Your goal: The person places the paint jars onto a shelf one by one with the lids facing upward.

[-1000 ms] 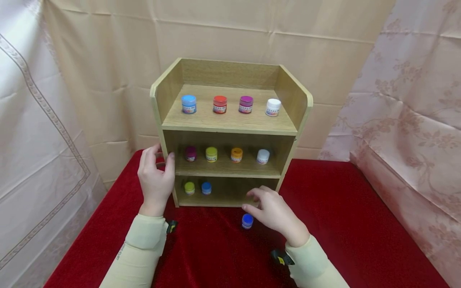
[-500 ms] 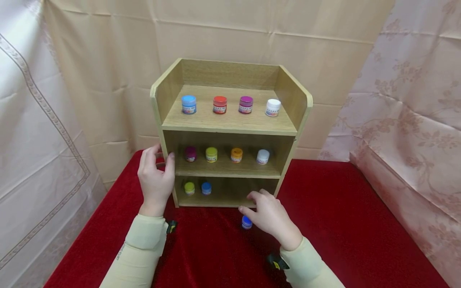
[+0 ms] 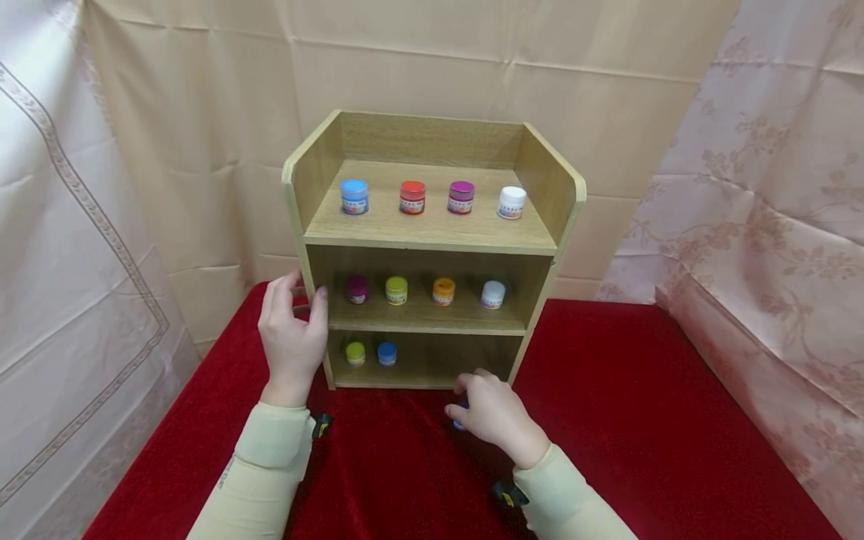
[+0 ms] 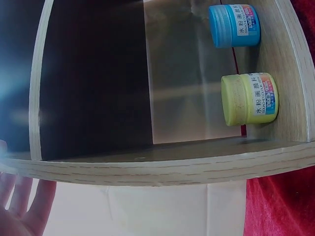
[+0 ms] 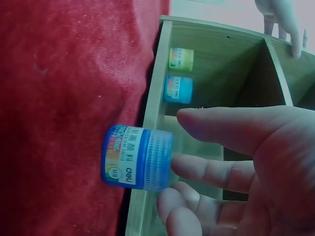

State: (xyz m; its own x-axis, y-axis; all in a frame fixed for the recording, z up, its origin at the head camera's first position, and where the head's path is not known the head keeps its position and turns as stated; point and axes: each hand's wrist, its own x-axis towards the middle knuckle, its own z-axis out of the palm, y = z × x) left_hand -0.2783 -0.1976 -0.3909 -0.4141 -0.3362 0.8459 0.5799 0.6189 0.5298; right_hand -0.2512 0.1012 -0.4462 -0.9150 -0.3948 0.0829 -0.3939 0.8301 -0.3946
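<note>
My left hand [image 3: 292, 341] holds the left side panel of a small wooden shelf [image 3: 430, 244], its thumb over the panel's front edge and its fingers on the outer side. My right hand [image 3: 499, 416] is just above a dark blue paint jar [image 5: 125, 157] on the red cloth in front of the shelf. Its thumb and bent fingers are spread near the jar's lid, not closed round it. From the head, the hand covers most of this jar. On the bottom shelf stand a yellow-green jar [image 4: 250, 98] and a light blue jar [image 4: 235, 25].
The top shelf carries a row of blue, red [image 3: 412, 197], purple and white [image 3: 511, 202] jars. Dark purple, yellow-green, orange [image 3: 443, 291] and white jars stand on the middle shelf. Red velvet cloth [image 3: 628, 390] covers the table, and curtains [image 3: 432, 60] hang behind.
My right hand has moved slightly left and down over the dark blue jar, now hiding most of it. The left hand stays still on the panel.
</note>
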